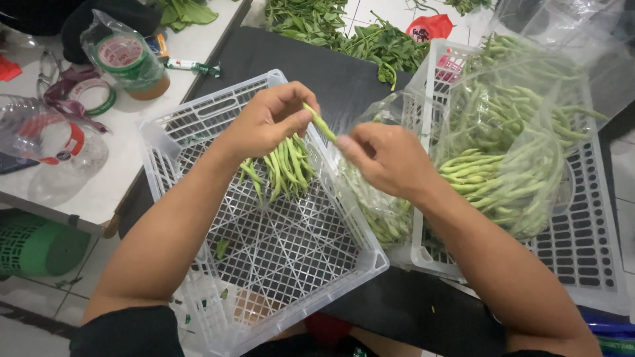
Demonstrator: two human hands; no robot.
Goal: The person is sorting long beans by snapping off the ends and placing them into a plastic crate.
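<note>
The white crate (264,264) is hard, slightly glossy plastic latticework. The green beans (286,165) look smooth and matt. The bag (529,112) is thin, clear, shiny, crinkled plastic film.

Far left on the white tabletop (119,178) sit tape rolls in a clear bag (129,59), a loose tape ring (92,96) and a clear plastic bottle (49,145). Leafy greens (344,30) lie far back. A green basket (36,244) stands near left.
</note>
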